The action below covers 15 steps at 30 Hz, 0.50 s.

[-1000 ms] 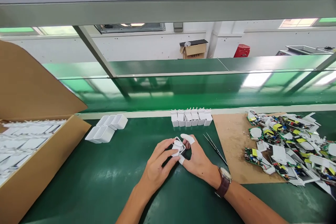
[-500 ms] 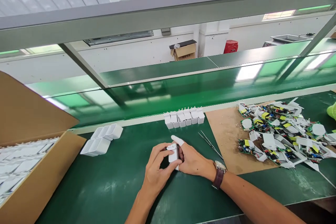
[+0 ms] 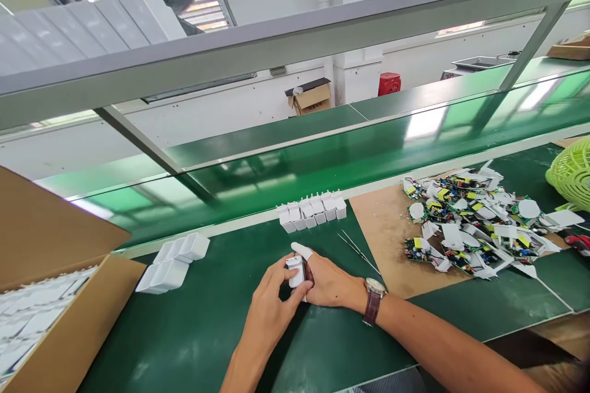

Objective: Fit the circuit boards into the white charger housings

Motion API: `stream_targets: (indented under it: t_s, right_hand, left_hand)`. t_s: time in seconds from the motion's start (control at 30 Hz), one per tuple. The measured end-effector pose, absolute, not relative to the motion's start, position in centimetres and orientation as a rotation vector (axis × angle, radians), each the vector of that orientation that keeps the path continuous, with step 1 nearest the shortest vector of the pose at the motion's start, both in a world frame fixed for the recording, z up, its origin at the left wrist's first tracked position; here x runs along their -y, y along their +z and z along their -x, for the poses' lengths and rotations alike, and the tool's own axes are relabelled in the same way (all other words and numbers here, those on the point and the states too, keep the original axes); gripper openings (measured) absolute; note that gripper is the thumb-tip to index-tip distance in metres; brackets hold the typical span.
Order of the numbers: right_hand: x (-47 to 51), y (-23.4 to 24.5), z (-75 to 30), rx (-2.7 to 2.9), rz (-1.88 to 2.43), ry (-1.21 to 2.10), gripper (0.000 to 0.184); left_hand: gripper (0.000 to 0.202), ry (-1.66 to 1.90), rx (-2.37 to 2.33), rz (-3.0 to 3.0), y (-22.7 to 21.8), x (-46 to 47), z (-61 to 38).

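Observation:
Both hands grip a small white charger housing [image 3: 295,275] just above the green bench. My left hand [image 3: 271,304] is closed on its left side, with fingertips over the top and the thumb along the near edge. My right hand [image 3: 329,281] wraps its right side, which the fingers partly hide; white covers sit on some of its fingertips. Beyond the hands stands a row of similar white housings [image 3: 315,215] with pins pointing up. Thin metal tweezers [image 3: 359,252] lie to the right of my right hand.
Several open white cases [image 3: 166,273] lie to the left, by a cardboard box [image 3: 104,307] filled with white parts. On the right, a brown board [image 3: 391,258] carries a heap of circuit boards [image 3: 479,221]. A green basket [image 3: 571,175] stands at the far right.
The view has turned to the right, showing more of the green basket. Both hands keep the white housing in nearly the same grip.

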State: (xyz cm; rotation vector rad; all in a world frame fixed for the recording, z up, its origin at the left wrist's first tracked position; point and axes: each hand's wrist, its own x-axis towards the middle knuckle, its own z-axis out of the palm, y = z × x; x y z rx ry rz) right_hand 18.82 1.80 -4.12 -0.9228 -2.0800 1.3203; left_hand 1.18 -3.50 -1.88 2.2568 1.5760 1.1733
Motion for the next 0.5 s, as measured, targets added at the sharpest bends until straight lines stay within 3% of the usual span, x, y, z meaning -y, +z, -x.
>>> stream_targets:
  t_s: [0.3,0.5]
  right_hand:
    - [-1.1,-3.5,-19.1,2.169,0.908,1.099,0.094]
    - [-0.8,-3.1,-19.4,2.276,0.901,0.955,0.076]
  left_hand:
    - [0.039,1.014,-1.995,-1.728,0.0,-3.0,3.9]
    - [0.044,0.958,-1.905,-1.682,0.5,-8.2,4.4]
